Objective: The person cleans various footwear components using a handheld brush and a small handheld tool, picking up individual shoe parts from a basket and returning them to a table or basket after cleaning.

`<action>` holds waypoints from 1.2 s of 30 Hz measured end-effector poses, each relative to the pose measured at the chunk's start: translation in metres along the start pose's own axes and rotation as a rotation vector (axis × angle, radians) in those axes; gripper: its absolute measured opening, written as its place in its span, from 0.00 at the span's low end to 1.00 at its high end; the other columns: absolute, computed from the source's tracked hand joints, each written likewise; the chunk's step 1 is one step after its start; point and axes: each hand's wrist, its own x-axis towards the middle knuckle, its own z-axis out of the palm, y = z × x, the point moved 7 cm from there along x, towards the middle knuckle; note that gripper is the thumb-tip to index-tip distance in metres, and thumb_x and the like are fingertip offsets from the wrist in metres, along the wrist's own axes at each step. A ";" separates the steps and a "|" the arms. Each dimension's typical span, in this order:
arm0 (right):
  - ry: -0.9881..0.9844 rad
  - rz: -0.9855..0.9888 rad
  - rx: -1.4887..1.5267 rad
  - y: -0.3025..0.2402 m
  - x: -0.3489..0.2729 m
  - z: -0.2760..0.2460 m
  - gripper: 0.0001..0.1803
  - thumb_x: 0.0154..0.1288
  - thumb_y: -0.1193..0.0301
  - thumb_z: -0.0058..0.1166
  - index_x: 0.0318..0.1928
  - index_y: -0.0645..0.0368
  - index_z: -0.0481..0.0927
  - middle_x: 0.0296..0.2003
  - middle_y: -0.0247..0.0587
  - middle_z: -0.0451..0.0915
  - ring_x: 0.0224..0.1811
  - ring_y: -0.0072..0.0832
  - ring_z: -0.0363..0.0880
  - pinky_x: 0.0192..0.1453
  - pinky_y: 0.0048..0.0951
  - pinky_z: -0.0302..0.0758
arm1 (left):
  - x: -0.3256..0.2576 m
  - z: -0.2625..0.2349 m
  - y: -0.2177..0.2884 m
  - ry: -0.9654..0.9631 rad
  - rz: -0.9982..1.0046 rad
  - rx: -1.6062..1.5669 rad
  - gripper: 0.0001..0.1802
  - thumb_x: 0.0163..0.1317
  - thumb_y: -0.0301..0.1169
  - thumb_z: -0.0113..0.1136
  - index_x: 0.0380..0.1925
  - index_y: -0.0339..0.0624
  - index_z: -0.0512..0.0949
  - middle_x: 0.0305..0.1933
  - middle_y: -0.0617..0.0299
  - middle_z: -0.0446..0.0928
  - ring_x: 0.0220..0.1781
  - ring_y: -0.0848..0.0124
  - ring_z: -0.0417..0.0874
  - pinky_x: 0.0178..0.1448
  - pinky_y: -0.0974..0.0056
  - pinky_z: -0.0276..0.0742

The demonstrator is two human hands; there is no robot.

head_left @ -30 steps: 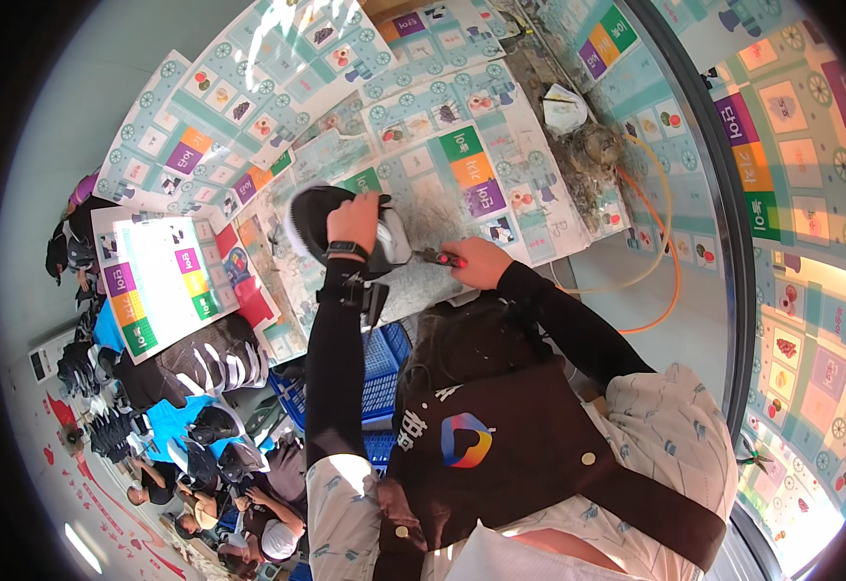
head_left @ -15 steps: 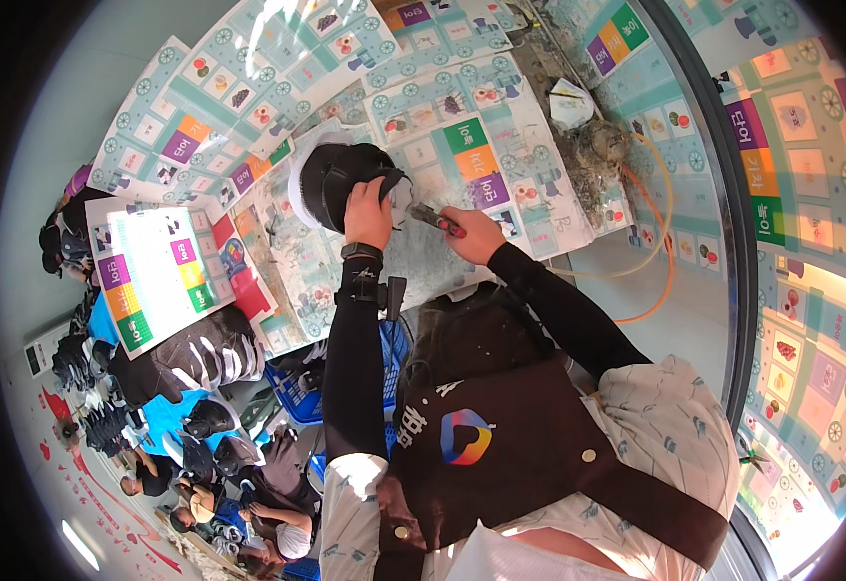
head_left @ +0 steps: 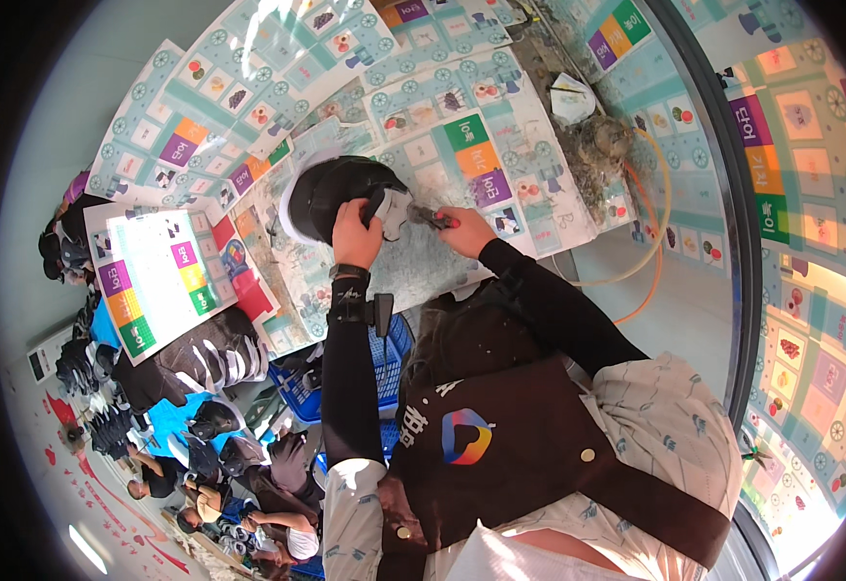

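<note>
A black, rounded, shoe-like piece with a white edge lies on the paper-covered table; its exact kind is not clear. My left hand is closed on its near right edge, fingers gripping a black flap beside a white part. In my closed right hand is a short tool with a dark metal head and a red handle, perhaps pincers. The tool's head points left at the white part, a small gap from it. My right fingers hide most of its handle.
Printed sheets cover the table. A dusty machine part with yellow and orange hoses stands at the right. Blue crates sit below the table's front edge. Other people work at the lower left among dark pieces.
The black piece has shifted slightly left and turned, showing more of the white part. My left hand has moved left and down with it; my right hand has moved slightly left.
</note>
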 end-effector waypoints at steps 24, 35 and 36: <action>-0.395 0.162 0.229 0.006 -0.009 0.029 0.17 0.46 0.70 0.61 0.39 0.65 0.83 0.29 0.60 0.82 0.33 0.54 0.82 0.39 0.47 0.76 | -0.098 0.000 -0.034 0.075 -0.165 -0.139 0.14 0.60 0.29 0.70 0.42 0.35 0.78 0.40 0.53 0.79 0.45 0.58 0.84 0.51 0.58 0.79; -0.636 0.214 0.313 -0.013 -0.024 0.028 0.32 0.53 0.71 0.64 0.60 0.69 0.78 0.33 0.36 0.85 0.31 0.23 0.81 0.28 0.31 0.75 | -0.099 -0.020 -0.032 0.186 -0.198 -0.078 0.12 0.62 0.29 0.68 0.41 0.35 0.77 0.39 0.51 0.79 0.42 0.56 0.83 0.49 0.58 0.78; -0.492 0.276 0.346 -0.002 -0.027 0.024 0.29 0.54 0.69 0.66 0.56 0.68 0.79 0.39 0.37 0.86 0.38 0.25 0.83 0.35 0.30 0.79 | -0.101 -0.033 -0.034 0.248 -0.203 -0.024 0.12 0.63 0.29 0.68 0.41 0.35 0.77 0.38 0.50 0.78 0.40 0.55 0.82 0.47 0.57 0.78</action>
